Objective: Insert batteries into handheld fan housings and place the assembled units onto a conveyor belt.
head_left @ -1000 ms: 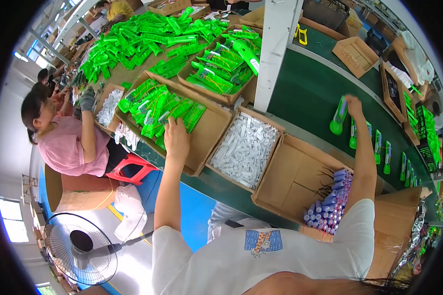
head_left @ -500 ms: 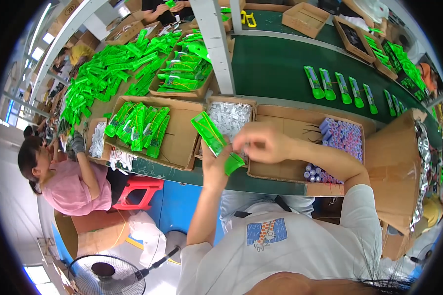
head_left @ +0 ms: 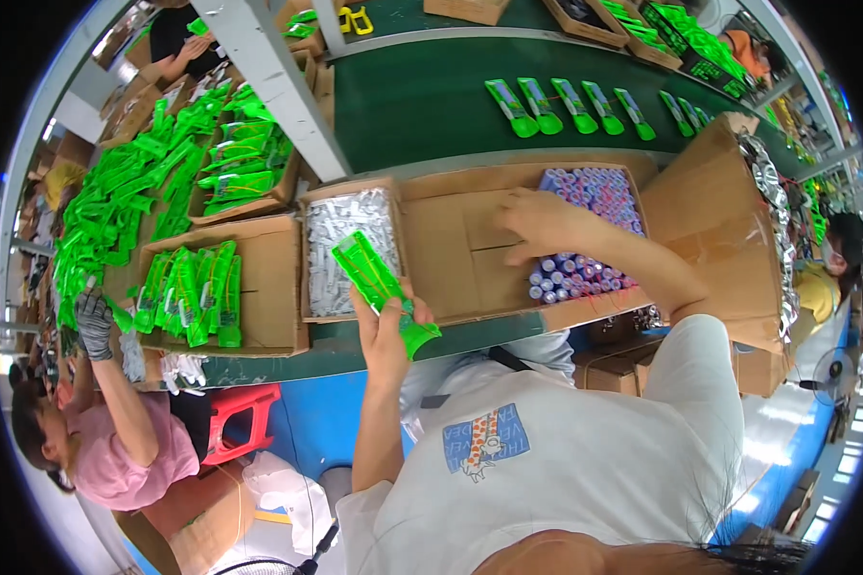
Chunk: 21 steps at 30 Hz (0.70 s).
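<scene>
A long green plastic casing [head_left: 362, 264] with a thin yellow wire along it lies tilted in my left hand [head_left: 385, 331], the fingers wrapped round its lower half. Over the cardboard box of purple-blue battery cells [head_left: 590, 187] hovers my right hand [head_left: 547, 222], palm down, fingers apart and nothing visible in them. Its fingertips are at the left edge of the stacked cells; whether they touch one I cannot tell. Just beyond the casing is a box of small white parts [head_left: 340, 216]. To the left, a shallow box [head_left: 276, 331] holds several more green casings [head_left: 190, 292].
Green casings stand in a row on the dark green conveyor [head_left: 412, 105]. A metal post [head_left: 276, 86] rises at the left of it. A tall carton [head_left: 714, 240] with foil stands on the right. At the left, a co-worker's gloved hand [head_left: 94, 321] is beside a green pile [head_left: 115, 206].
My right hand has left the casing and moved right to the battery cells. My left hand still holds the casing. The whole view has turned to the right.
</scene>
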### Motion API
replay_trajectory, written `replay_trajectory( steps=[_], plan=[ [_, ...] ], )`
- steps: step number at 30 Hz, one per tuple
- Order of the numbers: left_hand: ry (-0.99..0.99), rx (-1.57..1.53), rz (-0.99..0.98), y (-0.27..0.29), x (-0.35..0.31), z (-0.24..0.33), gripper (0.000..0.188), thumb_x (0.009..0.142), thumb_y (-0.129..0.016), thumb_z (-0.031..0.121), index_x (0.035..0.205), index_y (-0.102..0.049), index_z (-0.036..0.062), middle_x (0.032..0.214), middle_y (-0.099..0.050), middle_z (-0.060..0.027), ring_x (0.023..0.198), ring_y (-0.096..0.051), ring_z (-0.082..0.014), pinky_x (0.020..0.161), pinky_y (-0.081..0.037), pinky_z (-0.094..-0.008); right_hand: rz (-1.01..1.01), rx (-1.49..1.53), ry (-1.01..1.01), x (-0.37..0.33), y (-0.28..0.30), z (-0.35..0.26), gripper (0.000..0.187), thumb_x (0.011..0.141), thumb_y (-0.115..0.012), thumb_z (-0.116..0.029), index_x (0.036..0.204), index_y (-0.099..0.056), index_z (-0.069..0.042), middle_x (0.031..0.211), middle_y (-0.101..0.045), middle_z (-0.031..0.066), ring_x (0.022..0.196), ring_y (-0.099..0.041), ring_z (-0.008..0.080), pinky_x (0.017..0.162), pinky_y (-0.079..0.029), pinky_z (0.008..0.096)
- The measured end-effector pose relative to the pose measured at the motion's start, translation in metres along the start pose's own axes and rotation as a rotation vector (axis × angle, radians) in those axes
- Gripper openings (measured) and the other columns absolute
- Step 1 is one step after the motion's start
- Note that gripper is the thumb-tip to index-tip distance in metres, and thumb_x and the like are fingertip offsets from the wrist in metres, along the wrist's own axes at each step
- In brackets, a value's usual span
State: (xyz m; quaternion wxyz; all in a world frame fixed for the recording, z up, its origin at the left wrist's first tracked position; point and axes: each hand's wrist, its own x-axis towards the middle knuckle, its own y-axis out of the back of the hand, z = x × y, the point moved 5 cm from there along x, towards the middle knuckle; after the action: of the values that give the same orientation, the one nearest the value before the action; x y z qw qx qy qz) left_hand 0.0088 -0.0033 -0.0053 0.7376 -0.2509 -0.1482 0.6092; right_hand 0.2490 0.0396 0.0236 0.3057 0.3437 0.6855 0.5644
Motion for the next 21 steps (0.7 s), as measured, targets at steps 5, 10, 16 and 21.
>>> replay_trajectory(
  steps=[5,10,16,21],
  plan=[
    [0.002,0.079,-0.130,-0.013,-0.006,-0.009,0.036,0.091,-0.039,0.000,0.126,-0.032,0.0085,0.100,-0.050,-0.0104,0.067,-0.055,-0.0170,0.062,-0.051,-0.0351,-0.403,-0.128,-0.290,-0.038,-0.030,0.056,0.024,0.067,-0.077,-0.025,0.080,-0.069,-0.006,0.080,-0.066,0.0139,0.088,-0.064,0.0347,0.070,-0.052,0.0473],
    [0.026,0.109,-0.168,-0.018,-0.019,-0.018,0.040,0.090,-0.038,0.000,0.129,-0.031,0.0078,0.098,-0.051,-0.0101,0.066,-0.056,-0.0162,0.062,-0.051,-0.0348,-0.116,-0.082,-0.053,-0.046,-0.019,0.042,0.018,0.072,-0.070,-0.025,0.073,-0.069,-0.006,0.074,-0.066,0.0121,0.083,-0.064,0.0339,0.066,-0.051,0.0470],
    [0.094,0.082,-0.143,-0.019,-0.024,-0.025,0.036,0.089,-0.038,-0.001,0.124,-0.033,0.0080,0.098,-0.052,-0.0097,0.066,-0.056,-0.0172,0.063,-0.051,-0.0349,-0.328,0.134,-0.101,-0.050,-0.012,0.021,0.031,0.071,-0.073,-0.037,0.077,-0.070,-0.006,0.074,-0.068,0.0084,0.078,-0.065,0.0293,0.064,-0.049,0.0419],
    [0.124,0.029,-0.161,-0.018,-0.023,-0.031,0.033,0.090,-0.039,0.000,0.122,-0.033,0.0078,0.098,-0.052,-0.0095,0.066,-0.056,-0.0172,0.064,-0.051,-0.0351,-0.432,0.486,-0.164,-0.047,-0.015,0.047,0.031,0.070,-0.074,-0.032,0.084,-0.072,-0.004,0.071,-0.070,0.0094,0.067,-0.067,0.0246,0.060,-0.050,0.0363]
  ],
)
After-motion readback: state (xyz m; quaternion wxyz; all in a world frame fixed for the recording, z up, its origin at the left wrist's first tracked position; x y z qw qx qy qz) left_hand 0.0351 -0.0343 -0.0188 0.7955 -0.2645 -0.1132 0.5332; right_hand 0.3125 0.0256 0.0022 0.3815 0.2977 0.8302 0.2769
